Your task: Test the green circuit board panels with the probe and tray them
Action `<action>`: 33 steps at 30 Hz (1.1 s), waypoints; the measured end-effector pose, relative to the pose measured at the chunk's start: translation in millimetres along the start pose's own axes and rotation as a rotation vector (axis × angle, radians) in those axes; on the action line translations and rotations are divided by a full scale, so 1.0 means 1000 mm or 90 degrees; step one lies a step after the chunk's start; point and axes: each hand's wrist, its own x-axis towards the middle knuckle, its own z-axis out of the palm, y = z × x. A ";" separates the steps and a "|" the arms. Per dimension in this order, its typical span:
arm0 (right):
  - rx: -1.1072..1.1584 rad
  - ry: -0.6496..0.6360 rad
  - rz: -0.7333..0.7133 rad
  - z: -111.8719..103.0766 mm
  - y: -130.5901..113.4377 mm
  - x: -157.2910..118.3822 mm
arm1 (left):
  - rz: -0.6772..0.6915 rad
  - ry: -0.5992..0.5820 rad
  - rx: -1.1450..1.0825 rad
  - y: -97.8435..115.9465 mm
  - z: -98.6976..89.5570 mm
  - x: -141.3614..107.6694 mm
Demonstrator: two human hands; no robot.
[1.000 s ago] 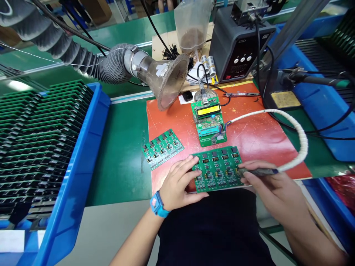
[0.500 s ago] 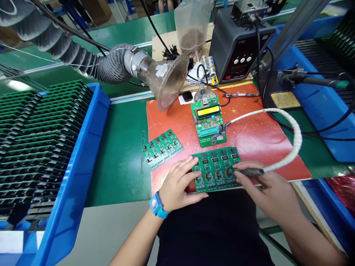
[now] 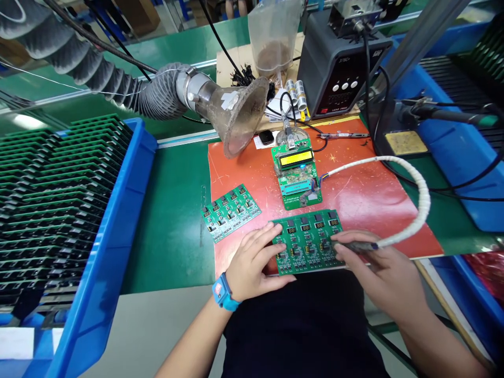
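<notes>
- Evidently, the right hand [image 3: 384,273] is clamping its thumb and fingers on a dark probe [image 3: 356,245] at the green panel's right end; its tip is hiding, so contact cannot be told.
- The left hand [image 3: 254,257] is resting, fingers spread apart, on the left end of the green panel [image 3: 309,242], which is lying over the red mat [image 3: 240,170].
- Work on the green panel is seemingly going on, unfinished; which repeated sections are done is not showing.
- Left of the green panel, a second panel [image 3: 231,211] is lying untouched; whether done or waiting is unclear.
- Just beyond the green panel, a display board [image 3: 297,176] is glowing yellow, a white cable [image 3: 424,202] linking it to the probe.
- Far left of the green panel, a blue bin [image 3: 106,273] is holding many boards [image 3: 63,205], their state untold.
</notes>
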 end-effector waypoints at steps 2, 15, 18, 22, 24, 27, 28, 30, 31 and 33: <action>0.014 -0.005 0.007 0.000 0.001 0.000 | 0.000 -0.001 -0.004 0.000 0.000 0.000; 0.031 0.000 0.029 0.000 -0.001 0.000 | -0.002 -0.004 0.001 0.000 0.000 0.000; 0.034 -0.007 0.031 0.000 0.000 0.000 | 0.000 -0.001 0.002 0.000 0.000 0.000; 0.033 -0.009 0.028 0.000 0.001 0.000 | 0.003 0.002 0.010 0.000 0.000 0.001; 0.030 -0.010 0.024 0.000 0.000 -0.001 | 0.004 0.002 0.011 0.000 0.000 0.001; 0.025 -0.011 0.019 -0.001 0.000 -0.001 | 0.000 -0.002 0.004 -0.001 0.000 0.000; 0.023 -0.010 0.019 0.000 0.000 -0.001 | -0.003 -0.005 0.001 0.000 0.000 0.000; 0.019 -0.011 0.016 0.000 -0.001 0.000 | -0.011 -0.013 -0.004 0.001 -0.001 0.001; 0.017 -0.011 0.013 0.000 -0.001 0.000 | -0.013 -0.019 -0.003 0.002 0.000 0.001; 0.014 -0.010 0.003 0.001 -0.001 0.001 | -0.016 -0.034 0.015 0.007 0.001 0.004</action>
